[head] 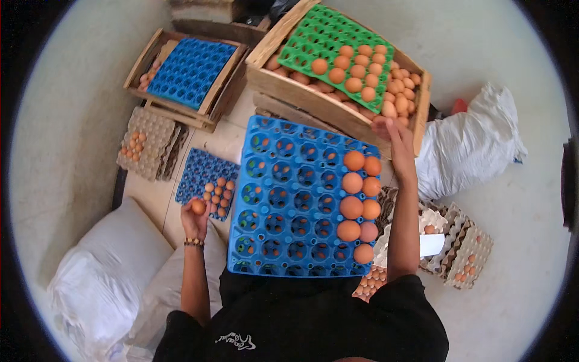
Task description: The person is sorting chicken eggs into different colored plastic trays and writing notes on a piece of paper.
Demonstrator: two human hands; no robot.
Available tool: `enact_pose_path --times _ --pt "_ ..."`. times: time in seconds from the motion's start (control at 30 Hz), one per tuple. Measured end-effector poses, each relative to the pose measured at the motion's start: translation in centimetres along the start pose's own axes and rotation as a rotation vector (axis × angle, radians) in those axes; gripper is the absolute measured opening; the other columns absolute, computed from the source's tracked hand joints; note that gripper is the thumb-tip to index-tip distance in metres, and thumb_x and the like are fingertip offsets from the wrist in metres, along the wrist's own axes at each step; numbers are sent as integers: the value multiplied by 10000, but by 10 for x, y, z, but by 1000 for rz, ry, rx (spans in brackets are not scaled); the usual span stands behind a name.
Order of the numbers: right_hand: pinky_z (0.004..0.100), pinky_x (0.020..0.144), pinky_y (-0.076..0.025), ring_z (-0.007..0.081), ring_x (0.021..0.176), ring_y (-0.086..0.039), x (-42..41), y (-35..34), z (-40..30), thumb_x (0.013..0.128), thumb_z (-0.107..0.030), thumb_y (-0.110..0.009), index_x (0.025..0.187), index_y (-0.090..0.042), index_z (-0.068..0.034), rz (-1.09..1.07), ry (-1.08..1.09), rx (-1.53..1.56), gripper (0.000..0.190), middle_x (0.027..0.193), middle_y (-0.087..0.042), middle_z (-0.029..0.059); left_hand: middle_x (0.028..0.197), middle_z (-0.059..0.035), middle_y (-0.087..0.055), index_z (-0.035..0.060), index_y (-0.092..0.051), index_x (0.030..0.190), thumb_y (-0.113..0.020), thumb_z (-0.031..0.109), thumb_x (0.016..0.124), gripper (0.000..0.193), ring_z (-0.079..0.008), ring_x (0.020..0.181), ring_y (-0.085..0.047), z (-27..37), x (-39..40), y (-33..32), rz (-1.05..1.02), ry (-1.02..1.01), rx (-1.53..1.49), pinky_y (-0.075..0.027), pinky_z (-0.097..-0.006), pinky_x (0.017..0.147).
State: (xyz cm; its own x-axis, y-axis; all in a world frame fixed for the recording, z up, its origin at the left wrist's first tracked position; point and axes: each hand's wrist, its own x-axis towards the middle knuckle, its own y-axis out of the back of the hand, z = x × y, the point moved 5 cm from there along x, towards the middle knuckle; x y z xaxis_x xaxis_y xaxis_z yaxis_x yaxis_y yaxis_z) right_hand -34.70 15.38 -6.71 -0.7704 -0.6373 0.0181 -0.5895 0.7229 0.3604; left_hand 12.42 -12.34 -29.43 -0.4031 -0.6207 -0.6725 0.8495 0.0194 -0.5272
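My left hand (194,219) holds a brown egg (198,207) in its fingertips, beside a small-looking blue egg tray (194,174) on the floor with several eggs on it. My right hand (398,140) is at the front side of a wooden crate (312,95) full of eggs; its fingers look spread, and no egg shows in them. Right before my body is a stack of blue plastic egg trays (289,185). Brown eggs (352,183) fill most of two columns along its right side. Across the crate lies a green egg tray (312,36), partly filled with eggs.
Back left, a smaller wooden crate (208,120) bears another blue tray (192,72). Pulp egg trays (149,154) are stacked at left, and more pulp trays (468,244) at right. White sacks (470,140) stand at right and lower left (108,271).
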Motion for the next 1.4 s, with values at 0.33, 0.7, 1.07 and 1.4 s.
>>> enact_pose_path --times 0.33,0.7,1.07,1.4 --pt "345 949 -454 219 1046 -578 -28 -67 -29 1028 -466 -355 1171 -614 47 -165 -377 54 592 1128 -619 147 1150 -61 -607 70 -605 1176 -647 203 926 286 -172 1015 -595 -36 102 121 249 170 -25 -541 -276 856" --pt "355 963 -448 225 1065 -576 -56 -66 -14 1016 -468 -379 1165 -606 53 -94 -459 -73 588 1141 -619 152 1073 -112 -656 0 -624 1147 -601 -26 826 323 -205 920 -653 -85 194 144 479 -89 312 -549 -290 812" --pt "341 966 -438 207 1053 -582 -88 -64 -7 1016 -417 -403 1128 -633 41 -52 -573 -117 525 1105 -646 132 1008 -130 -724 47 -695 1079 -690 93 765 318 -232 904 -695 -79 218 118 703 -214 1123 -546 -339 777" --pt "329 969 -429 189 1042 -588 -52 -58 -29 1016 -371 -425 1095 -658 31 -6 -434 -151 471 1072 -671 114 1106 -189 -662 86 -570 1252 -709 221 805 488 -369 797 -685 -117 211 130 -356 100 38 -557 -419 656"
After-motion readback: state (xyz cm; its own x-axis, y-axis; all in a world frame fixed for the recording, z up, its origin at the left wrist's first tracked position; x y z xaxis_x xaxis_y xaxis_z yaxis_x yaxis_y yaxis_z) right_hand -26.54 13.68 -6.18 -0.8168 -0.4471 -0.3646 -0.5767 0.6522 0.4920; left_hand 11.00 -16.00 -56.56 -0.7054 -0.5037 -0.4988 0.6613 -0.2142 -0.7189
